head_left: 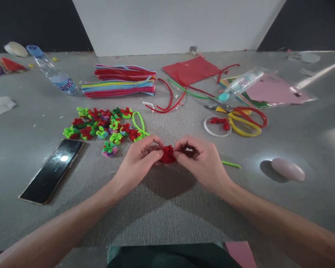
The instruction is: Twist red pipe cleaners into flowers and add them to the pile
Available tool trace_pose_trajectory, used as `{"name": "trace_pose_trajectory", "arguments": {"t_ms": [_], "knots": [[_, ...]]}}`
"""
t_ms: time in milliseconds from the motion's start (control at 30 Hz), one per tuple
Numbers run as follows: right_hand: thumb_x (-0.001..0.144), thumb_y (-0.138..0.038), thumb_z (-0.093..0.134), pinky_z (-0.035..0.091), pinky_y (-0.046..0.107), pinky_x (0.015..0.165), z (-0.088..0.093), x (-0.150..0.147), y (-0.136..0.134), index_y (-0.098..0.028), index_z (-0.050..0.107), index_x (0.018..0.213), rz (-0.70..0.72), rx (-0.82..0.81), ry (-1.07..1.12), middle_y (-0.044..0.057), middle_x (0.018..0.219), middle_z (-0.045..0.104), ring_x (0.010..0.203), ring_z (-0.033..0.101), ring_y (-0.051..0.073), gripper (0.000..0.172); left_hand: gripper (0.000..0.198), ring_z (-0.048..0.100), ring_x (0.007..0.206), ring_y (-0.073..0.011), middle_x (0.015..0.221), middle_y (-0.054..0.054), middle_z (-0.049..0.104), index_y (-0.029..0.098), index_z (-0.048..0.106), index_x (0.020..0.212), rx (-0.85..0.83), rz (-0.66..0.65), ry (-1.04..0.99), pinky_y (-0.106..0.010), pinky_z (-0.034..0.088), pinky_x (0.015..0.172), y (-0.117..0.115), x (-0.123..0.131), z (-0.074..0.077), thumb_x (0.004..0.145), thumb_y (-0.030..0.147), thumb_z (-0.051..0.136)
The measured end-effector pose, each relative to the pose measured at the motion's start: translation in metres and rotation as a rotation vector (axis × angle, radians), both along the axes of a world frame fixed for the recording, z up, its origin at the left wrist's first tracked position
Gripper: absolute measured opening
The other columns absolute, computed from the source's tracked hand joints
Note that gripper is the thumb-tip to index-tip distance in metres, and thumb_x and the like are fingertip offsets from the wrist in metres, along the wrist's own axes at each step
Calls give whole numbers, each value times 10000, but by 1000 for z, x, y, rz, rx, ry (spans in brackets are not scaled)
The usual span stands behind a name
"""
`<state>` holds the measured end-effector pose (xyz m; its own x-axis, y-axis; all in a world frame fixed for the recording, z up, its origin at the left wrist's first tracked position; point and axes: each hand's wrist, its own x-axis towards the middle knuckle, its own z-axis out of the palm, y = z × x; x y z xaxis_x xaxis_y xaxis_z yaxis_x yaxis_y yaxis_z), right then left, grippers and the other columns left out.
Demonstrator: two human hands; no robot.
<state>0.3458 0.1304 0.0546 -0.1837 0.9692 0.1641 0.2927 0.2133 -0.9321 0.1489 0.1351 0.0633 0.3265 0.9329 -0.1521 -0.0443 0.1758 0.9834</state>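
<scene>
On the counter (pixel 167 223), to the left of the left hand (pixel 141 160), a cluster of small fuzzy flower-like pieces (pixel 102 133) was gathered, apparently finished, so the work could be judged well advanced. Beyond the left hand, bundled fuzzy strips (pixel 118 89) were laid side by side, seemingly unused. A lime strip was bent into a loop (pixel 139 124) just beyond the left fingers, pointed away from the body. By the left hand, the near side of a red piece (pixel 168 154) was pinched between thumb and fingertips. The red piece was held between the hands, and by its bunched look it was judged incomplete. It was seen as roundish; no long axis could be made out, and its facing could not be told. Its other side was pinched by the right hand (pixel 201 160), thumb against curled fingers. To the right, a white ring (pixel 218 135) and scissors (pixel 226 107) were placed beyond the right hand, while a lime end (pixel 231 164) was left protruding beside it, its length directed sideways; whether it was joined to the loop was hidden.
</scene>
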Motion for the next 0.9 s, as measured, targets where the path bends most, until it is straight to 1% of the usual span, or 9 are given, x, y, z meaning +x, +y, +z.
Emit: {"name": "trace_pose_trajectory", "arguments": {"t_ms": [133, 267, 333, 400, 500, 600, 700, 767, 900], "knots": [[842, -87, 609, 489, 241, 690, 2, 1, -1, -217, 677, 890, -1, 54, -15, -30, 823, 667, 746, 614, 117, 154, 191, 719, 723, -137, 827, -10, 764, 179, 628, 992, -21, -5, 4, -259, 595, 735, 1, 1, -2, 842, 204, 743], [833, -71, 592, 479, 244, 691, 1, 2, 0, -239, 715, 1052, 17, 115, -55, -45, 804, 643, 727, 586, 114, 302, 202, 727, 776, -147, 874, -16, 773, 183, 643, 1006, 6, -40, 43, -273, 577, 765, 1, 2, -3, 835, 193, 750], [852, -83, 597, 474, 245, 691, 1, 3, 1, -235, 733, 1002, 46, 110, -82, -41, 804, 677, 726, 605, 115, 254, 219, 724, 820, -157, 903, -14, 769, 187, 653, 1005, 67, -61, 116, -277, 566, 778, 0, 2, -3, 820, 178, 768], [890, -133, 633, 476, 248, 698, 1, 3, 1, -226, 734, 948, 68, 93, -99, -34, 814, 712, 736, 630, 120, 149, 213, 712, 840, -158, 909, -8, 758, 190, 664, 997, 133, -72, 188, -271, 547, 773, 0, 2, -3, 818, 170, 777], [928, -210, 681, 468, 250, 697, 2, 3, 1, -219, 727, 915, 54, 72, -120, -32, 793, 719, 728, 634, 122, 48, 174, 697, 858, -154, 920, -4, 750, 194, 673, 993, 176, -89, 252, -270, 528, 780, -2, 1, -3, 843, 158, 754], [930, -175, 661, 450, 244, 678, 2, 2, 1, -210, 701, 858, 43, 65, -141, -35, 757, 691, 703, 612, 116, 90, 218, 668, 797, -142, 865, 17, 733, 212, 626, 1035, 160, -74, 260, -261, 500, 723, -2, 0, -4, 856, 152, 736], [935, -153, 634, 435, 240, 662, 3, 3, 3, -203, 669, 826, 71, 69, -159, -34, 742, 660, 688, 587, 114, 126, 175, 608, 728, -119, 788, 40, 673, 213, 578, 964, 159, -53, 216, -241, 452, 661, -1, 0, -5, 869, 157, 714], [945, -151, 619, 428, 239, 661, 4, 3, 4, -200, 659, 831, 99, 80, -172, -31, 745, 651, 689, 575, 114, 131, 123, 591, 736, -114, 794, 31, 658, 199, 585, 910, 170, -58, 196, -240, 444, 667, 0, 0, -4, 879, 166, 699], [952, -138, 600, 409, 239, 650, 5, 4, 6, -198, 650, 840, 139, 81, -202, -32, 737, 638, 678, 551, 112, 137, 80, 596, 752, -124, 803, 18, 658, 185, 613, 917, 160, -64, 174, -247, 455, 682, 1, 0, -4, 870, 147, 666]]}}
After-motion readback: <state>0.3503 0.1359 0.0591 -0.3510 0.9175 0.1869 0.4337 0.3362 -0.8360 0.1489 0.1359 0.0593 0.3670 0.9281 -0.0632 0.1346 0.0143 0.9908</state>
